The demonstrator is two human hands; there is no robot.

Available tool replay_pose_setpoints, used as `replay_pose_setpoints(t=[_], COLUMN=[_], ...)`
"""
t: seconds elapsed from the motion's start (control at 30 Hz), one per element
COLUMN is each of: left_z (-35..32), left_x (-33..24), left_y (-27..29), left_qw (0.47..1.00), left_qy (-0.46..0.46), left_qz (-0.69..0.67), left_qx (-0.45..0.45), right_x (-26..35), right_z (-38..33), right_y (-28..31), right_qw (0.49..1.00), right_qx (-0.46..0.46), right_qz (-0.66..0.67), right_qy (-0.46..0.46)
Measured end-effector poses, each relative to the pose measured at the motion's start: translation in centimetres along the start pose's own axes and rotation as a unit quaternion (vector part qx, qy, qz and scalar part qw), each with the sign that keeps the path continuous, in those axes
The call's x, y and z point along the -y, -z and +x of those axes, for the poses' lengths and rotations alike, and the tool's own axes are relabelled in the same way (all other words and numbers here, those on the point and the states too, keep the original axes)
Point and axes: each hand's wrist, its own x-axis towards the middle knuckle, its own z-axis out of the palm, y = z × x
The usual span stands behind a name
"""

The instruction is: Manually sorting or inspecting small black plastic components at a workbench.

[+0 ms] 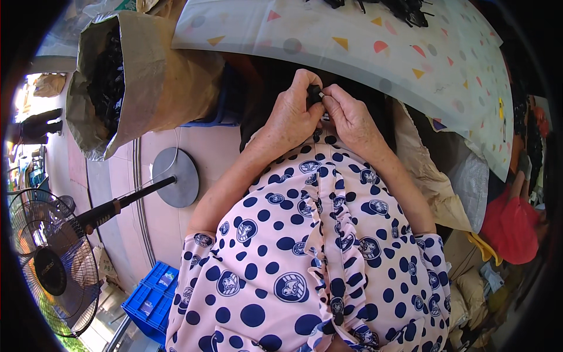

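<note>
My left hand (pixel 290 114) and my right hand (pixel 349 117) meet just below the table's near edge, above my lap. Between their fingertips they pinch a small black part (pixel 314 94), and a thin pale piece shows at my right fingertips. Most of the part is hidden by the fingers. My pink dotted top (pixel 305 246) fills the lower middle of the view. More small black parts (pixel 404 9) lie in a pile at the far side of the table.
The table carries a white cloth with coloured shapes (pixel 363 47). A brown paper sack of black parts (pixel 117 76) stands at the left. A standing fan (pixel 53 258), its round base (pixel 176 176) and a blue crate (pixel 149 299) are lower left. A person in red (pixel 510 226) sits at the right.
</note>
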Motion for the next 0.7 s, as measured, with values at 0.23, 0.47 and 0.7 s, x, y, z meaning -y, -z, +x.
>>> replay_pose_setpoints(t=[0.23, 0.47, 0.7], left_z=[0.0, 0.4, 0.1], left_x=[-0.7, -0.6, -0.7], left_y=[-0.2, -0.3, 1.9], left_qw=[0.985, 0.995, 0.817], left_qy=[-0.054, -0.034, 0.117], left_qz=[0.152, 0.074, -0.564], left_qx=[-0.056, -0.064, -0.005], right_x=[0.0, -0.2, -0.2], right_z=[0.5, 0.4, 0.5], right_y=[-0.4, -0.2, 0.5], right_qw=[0.997, 0.995, 0.979], right_qx=[-0.04, -0.06, -0.037], right_qz=[-0.037, 0.045, 0.199], right_qy=[0.05, 0.063, -0.016])
